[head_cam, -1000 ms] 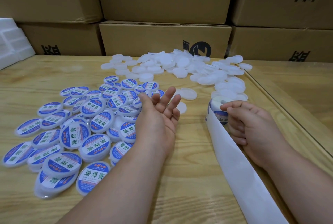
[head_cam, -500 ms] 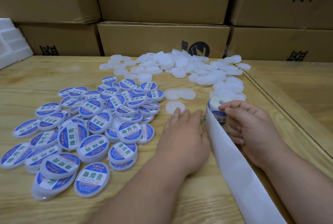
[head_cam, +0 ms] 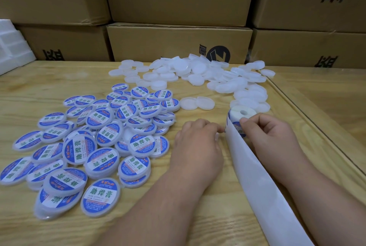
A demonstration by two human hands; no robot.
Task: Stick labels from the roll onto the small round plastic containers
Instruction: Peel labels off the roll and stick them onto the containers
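R hand [head_cam: 271,136] is curling round the label roll [head_cam: 240,114], thumb + fingers wrapped on its near side, prob to keep it from turning or sliding while a label gets picked. Roll is standing on end on the table [head_cam: 49,79], just in front of the unlabelled pile. Spent backing strip [head_cam: 257,176] is trailing off it toward the camera between the two forearms, so it's staying out of the work area.

L hand [head_cam: 198,142] is lying palm-down w/ fingers bent, tips reaching to the strip's edge right at the roll. Looks like it's going for the next label, but can't tell if anything is pinched yet; tips are too small/hidden.

Labelled containers [head_cam: 103,140] are heaping on the L side, blank white containers [head_cam: 198,71] are piling at the back by the cardboard boxes [head_cam: 178,43]. Two blanks [head_cam: 197,103] are sitting apart, closest to the hands, likely next up.

Judging by the piles, roughly half done.
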